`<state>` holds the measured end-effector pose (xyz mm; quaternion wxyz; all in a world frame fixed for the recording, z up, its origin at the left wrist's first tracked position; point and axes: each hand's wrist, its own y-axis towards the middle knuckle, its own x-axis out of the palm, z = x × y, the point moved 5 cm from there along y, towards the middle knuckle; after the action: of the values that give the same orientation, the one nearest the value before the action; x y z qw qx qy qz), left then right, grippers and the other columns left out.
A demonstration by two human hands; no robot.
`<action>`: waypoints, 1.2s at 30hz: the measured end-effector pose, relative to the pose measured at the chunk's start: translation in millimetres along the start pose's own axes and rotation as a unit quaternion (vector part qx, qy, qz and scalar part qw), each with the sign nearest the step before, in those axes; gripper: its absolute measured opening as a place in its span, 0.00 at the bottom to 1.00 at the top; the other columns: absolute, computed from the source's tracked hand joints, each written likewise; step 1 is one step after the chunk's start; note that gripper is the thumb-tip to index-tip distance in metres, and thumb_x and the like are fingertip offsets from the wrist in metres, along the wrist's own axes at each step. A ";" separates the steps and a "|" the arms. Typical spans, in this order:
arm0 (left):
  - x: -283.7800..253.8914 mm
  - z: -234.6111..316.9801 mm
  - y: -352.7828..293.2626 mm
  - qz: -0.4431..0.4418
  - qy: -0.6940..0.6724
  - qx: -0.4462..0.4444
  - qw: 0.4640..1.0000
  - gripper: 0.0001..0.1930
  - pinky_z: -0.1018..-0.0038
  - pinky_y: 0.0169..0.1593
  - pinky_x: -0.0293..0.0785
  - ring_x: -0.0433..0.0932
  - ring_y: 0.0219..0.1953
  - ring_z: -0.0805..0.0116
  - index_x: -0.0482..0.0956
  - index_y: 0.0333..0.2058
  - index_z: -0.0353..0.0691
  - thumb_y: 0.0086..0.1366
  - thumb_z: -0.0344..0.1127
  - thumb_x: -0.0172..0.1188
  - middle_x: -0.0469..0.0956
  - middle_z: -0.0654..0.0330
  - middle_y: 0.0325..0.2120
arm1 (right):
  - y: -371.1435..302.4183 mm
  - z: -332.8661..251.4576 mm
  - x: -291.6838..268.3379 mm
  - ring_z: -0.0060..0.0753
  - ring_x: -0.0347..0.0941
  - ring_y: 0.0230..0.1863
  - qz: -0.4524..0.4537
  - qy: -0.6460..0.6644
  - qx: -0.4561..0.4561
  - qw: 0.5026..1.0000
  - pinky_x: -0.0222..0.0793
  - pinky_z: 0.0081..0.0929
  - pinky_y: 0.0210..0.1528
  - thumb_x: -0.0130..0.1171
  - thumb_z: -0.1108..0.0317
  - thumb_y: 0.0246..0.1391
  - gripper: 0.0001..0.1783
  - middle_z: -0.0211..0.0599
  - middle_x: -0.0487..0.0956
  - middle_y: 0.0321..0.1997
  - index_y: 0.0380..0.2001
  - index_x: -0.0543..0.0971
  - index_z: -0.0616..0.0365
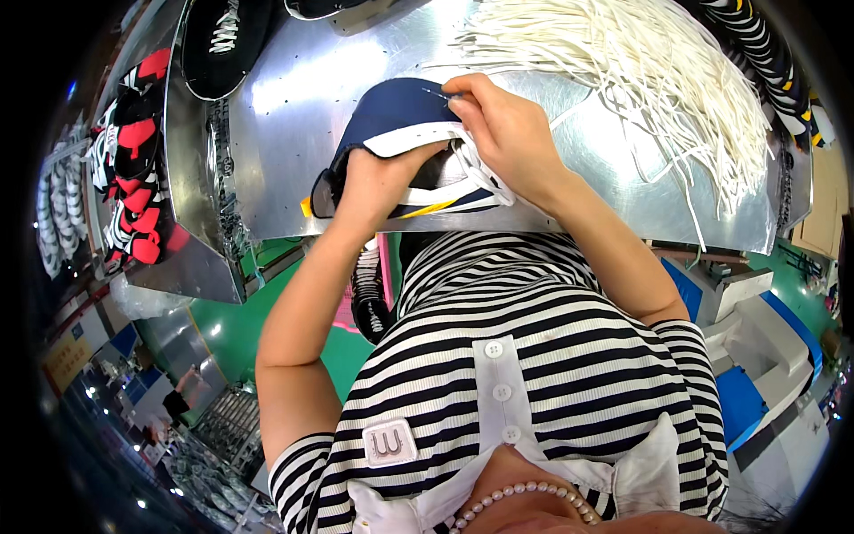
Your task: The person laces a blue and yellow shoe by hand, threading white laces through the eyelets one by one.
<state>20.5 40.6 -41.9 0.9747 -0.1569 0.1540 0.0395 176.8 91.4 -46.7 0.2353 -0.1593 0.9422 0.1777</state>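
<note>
Sheet-metal worktable [294,133], bright and reflective, fills the upper half of the head view above a green floor [236,325]. At the table's near edge lies a navy shoe upper [396,111] with a white collar and a yellow tab, its open end turned toward the person. Left hand [378,182]: fingers curled closed about the rear of the upper, gripping it from below and behind. Right hand [507,129]: fingertips pinched narrowly together at the top edge of the upper, where a thin lace end shows between them; whether the lace passes through an eyelet cannot be told. Behind and to the right of the right hand, a large bundle of white shoelaces [640,62] fans across the table, a few strands trailing over the near edge. A black shoe with white laces [222,40] rests at the table's far left corner. Left of the table, red, black and white shoe uppers [133,160] stand stacked in a row. The person wears a black-and-white striped shirt [525,356].
</note>
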 end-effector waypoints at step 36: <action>-3.4 16.1 -44.0 0.118 0.240 0.171 0.948 0.26 0.73 0.42 0.75 0.81 0.37 0.65 0.68 0.49 0.33 0.55 0.30 0.72 0.80 0.53 0.35 | -66.1 -19.9 -7.4 0.47 0.78 0.29 -0.101 0.119 0.103 0.982 0.71 0.37 0.32 0.55 0.68 0.62 0.10 0.42 0.80 0.28 0.44 0.72 0.59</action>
<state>27.4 3.9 -13.4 0.9094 0.0270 0.4055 0.0886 200.7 26.2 -43.7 0.1536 -0.2486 0.9557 0.0347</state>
